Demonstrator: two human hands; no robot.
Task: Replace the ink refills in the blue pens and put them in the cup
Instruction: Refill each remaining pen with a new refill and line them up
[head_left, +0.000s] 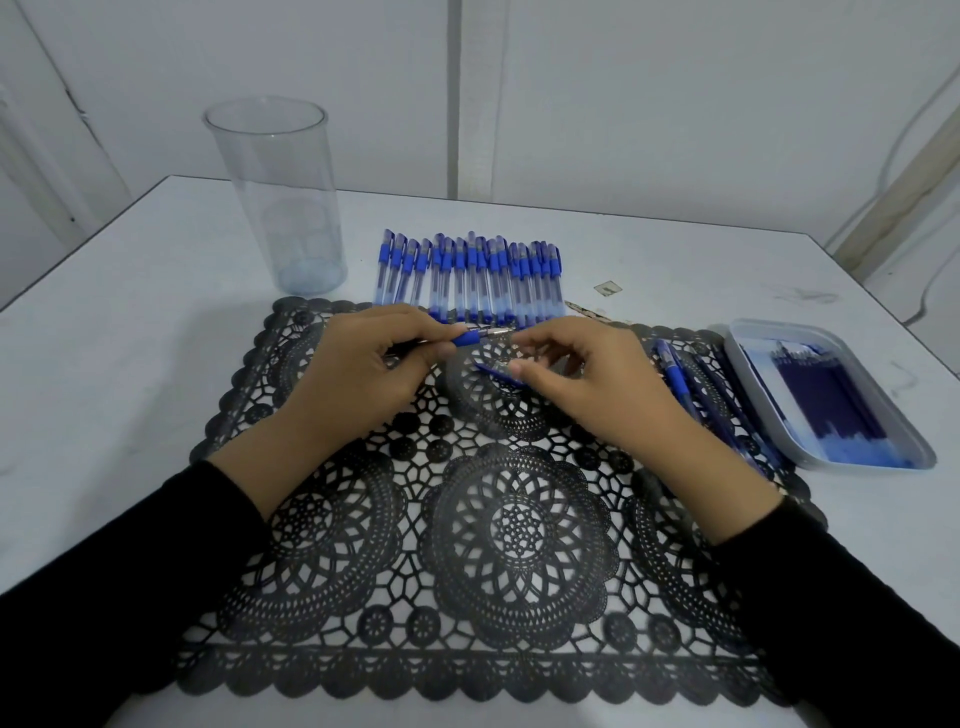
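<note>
Clear cup upright at 10 o'clock on table. Grey tray at 3 o'clock holds dark blue refills. Capped row of pens at 12 o'clock. More loose pens beside tray, partly behind right wrist. Above lace mat, left hand fingers clamped on pen: long axis 9–3, metal tip toward 3. Fingers of right hand pinch small blue piece.

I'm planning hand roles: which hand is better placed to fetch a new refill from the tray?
The right hand: the tray of refills lies on its side, nearby, though it holds a blue part. The left hand pinches the pen, farther off.
</note>
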